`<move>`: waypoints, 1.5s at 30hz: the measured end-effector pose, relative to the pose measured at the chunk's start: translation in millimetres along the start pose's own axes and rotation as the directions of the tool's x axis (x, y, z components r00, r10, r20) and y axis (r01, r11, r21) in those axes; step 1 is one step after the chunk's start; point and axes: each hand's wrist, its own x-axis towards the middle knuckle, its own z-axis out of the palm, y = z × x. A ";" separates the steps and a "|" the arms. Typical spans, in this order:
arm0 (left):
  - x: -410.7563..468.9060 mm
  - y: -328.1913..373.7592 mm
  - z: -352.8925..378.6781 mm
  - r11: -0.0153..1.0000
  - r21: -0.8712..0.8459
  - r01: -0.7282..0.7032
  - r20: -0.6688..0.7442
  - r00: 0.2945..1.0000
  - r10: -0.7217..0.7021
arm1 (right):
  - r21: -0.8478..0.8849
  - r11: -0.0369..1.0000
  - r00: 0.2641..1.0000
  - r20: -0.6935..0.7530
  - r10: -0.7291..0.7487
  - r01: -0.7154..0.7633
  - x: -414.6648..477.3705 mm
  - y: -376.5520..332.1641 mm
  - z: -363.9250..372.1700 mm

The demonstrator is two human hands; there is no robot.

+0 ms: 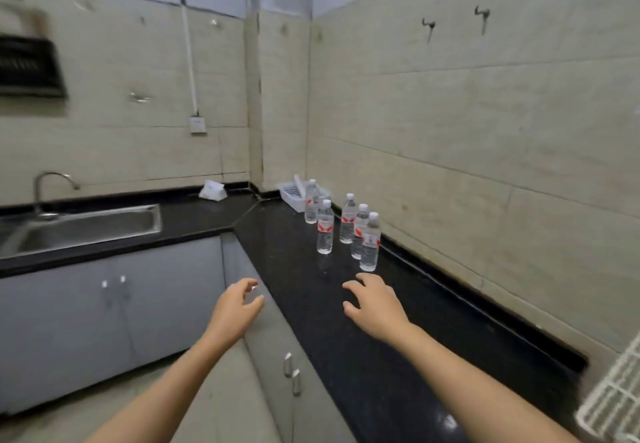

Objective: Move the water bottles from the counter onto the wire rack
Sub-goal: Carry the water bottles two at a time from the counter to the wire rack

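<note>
— So, what is on the shiny black stone counter in the head view?

— Five clear plastic water bottles with white caps and red labels stand upright near the middle of the frame, close to the tiled wall on the right. Three stand in a tight row by the wall. One stands alone just to their left. One more is farther back, beside a white plastic basket in the corner.

— Where are the hands?

— Both are low in the middle of the frame. The right hand is over the counter, near the closest bottle but not touching it. Its fingers are spread and curled a bit, and it holds nothing. The left hand is over the counter's edge, above the grey cupboard doors. Its fingers are loosely open and it holds nothing too.

— And the rack?

— A white wire rack peeks in at the lower right corner of the frame, at the counter's end. I see no bottle on the part that shows.

— Anything else?

— A steel sink with a curved tap sits at the left.
</note>
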 end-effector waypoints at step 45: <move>360.7 -279.4 -21.3 0.777 -0.381 0.501 -0.033 0.832 -0.553 | 0.514 0.835 0.960 0.273 0.060 -0.198 446.5 -109.8 276.6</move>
